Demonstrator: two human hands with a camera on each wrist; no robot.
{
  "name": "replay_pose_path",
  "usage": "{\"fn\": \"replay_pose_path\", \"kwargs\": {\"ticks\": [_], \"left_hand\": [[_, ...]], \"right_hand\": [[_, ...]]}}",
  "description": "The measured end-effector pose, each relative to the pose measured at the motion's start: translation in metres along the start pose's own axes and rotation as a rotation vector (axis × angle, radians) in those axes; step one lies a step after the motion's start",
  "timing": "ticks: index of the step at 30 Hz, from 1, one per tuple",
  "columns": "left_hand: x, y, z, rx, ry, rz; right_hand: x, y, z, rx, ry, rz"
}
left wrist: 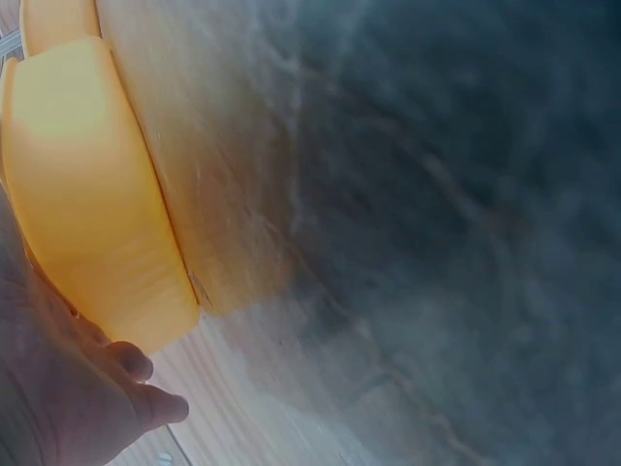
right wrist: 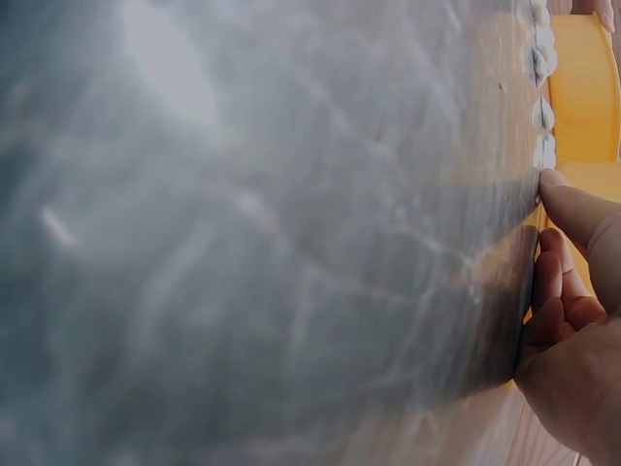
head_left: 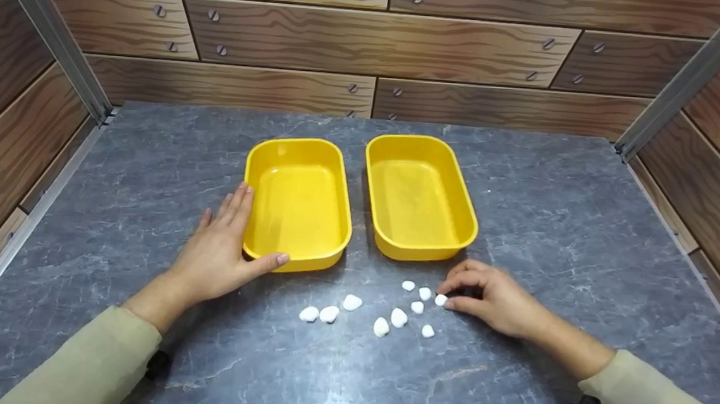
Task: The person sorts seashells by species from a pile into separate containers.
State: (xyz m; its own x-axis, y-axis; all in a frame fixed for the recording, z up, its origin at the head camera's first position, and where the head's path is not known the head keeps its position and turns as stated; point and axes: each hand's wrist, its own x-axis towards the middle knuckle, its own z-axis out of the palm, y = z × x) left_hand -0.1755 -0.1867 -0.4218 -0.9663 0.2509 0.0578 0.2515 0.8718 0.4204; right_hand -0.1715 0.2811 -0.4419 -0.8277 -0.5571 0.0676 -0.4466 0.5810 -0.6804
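Note:
In the head view my left hand (head_left: 213, 258) rests against the left yellow tray (head_left: 344, 226). Its fingers lie straight along the outer left wall, and the thumb touches the front rim. My right hand (head_left: 499, 297) is low over the table, with thumb and index finger pinching a small white pebble (head_left: 440, 300). Several more white pebbles, among them one (head_left: 399, 317) just left of this hand, lie scattered in front of the trays. In the right wrist view the right hand (right wrist: 582, 320) appears at the edge, beside a row of pebbles (right wrist: 545, 150).
A second yellow tray (head_left: 469, 228) stands right of the first, a narrow gap between them. Both trays hold nothing that shows. The grey marbled tabletop (head_left: 554, 228) is enclosed by wood-patterned panels (head_left: 377, 41) at the back and sides, with metal posts (head_left: 55, 35) at the corners.

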Motion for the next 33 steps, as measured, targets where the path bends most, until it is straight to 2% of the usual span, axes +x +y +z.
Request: {"fn": "replay_pose_path", "kwargs": {"ticks": [6, 20, 28, 33], "left_hand": [[0.000, -0.001, 0.000, 0.001, -0.002, -0.006], [0.001, 0.000, 0.000, -0.055, -0.010, -0.017], [0.001, 0.000, 0.000, -0.101, -0.001, -0.026], [0.002, 0.000, 0.001, -0.127, -0.005, -0.040]], "right_hand": [[0.000, -0.002, 0.002, 0.034, 0.029, -0.071], [0.000, -0.015, 0.000, 0.079, 0.006, -0.033], [0.002, -0.037, -0.014, 0.151, 0.001, -0.005], [0.013, -0.059, -0.023, 0.235, 0.021, -0.029]]}}
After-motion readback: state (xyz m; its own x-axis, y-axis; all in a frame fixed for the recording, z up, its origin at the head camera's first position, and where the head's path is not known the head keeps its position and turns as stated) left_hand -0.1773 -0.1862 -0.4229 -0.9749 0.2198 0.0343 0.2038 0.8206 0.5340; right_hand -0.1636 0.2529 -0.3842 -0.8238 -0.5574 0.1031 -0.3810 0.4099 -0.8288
